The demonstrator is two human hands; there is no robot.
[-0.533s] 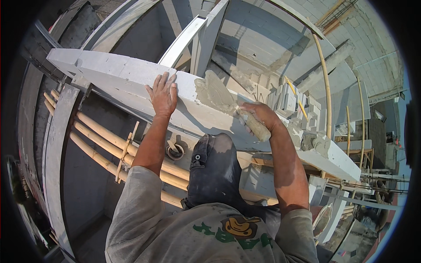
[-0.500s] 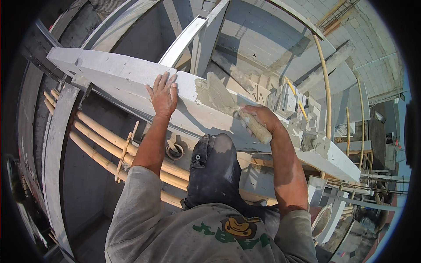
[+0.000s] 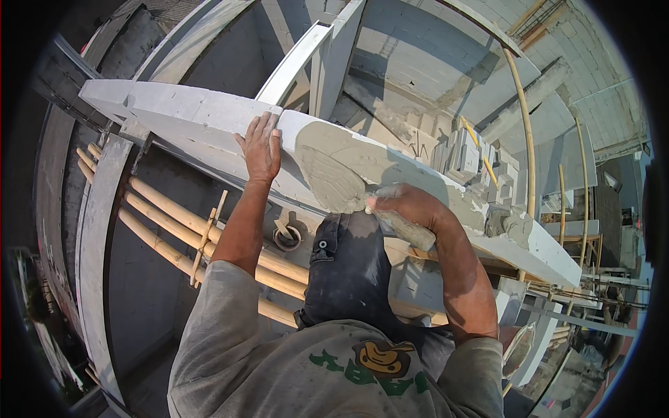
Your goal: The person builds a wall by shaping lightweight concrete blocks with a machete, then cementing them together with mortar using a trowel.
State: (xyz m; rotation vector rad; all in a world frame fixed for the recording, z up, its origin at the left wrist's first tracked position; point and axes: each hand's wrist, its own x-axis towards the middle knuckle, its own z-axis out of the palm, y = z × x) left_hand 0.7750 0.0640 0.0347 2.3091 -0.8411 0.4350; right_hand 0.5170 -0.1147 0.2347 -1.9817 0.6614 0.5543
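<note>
fingers (image 3: 257,127) of my left hand (image 3: 262,159) lie flat and a little spread on the near top edge of the wall, pressing nothing together; those of my right hand (image 3: 410,206) are curled round the trowel's handle, the thumb laid toward the blade and the rest mostly hidden from me. biggest is the wall (image 3: 188,108), pale block, running from upper left to lower right before me, bare on top by my left hand. below it, on my left, long bamboo poles (image 3: 174,212) pass under my left forearm. past the wall, to the right, pale blocks (image 3: 460,159) sit stacked. a grey band of wet mortar (image 3: 394,164) covers the wall's top from just right of my left hand on past my right. my knee (image 3: 352,254), in dark dusty trousers, comes up just below the blade; whether they touch i can't tell. the trowel (image 3: 333,182) is in front of me, its blade smeared with mortar and tilted over the wall's near edge, handle toward my right. smallest is a round bucket (image 3: 287,239) down between my left forearm and knee, with something pale sticking up out of it
</note>
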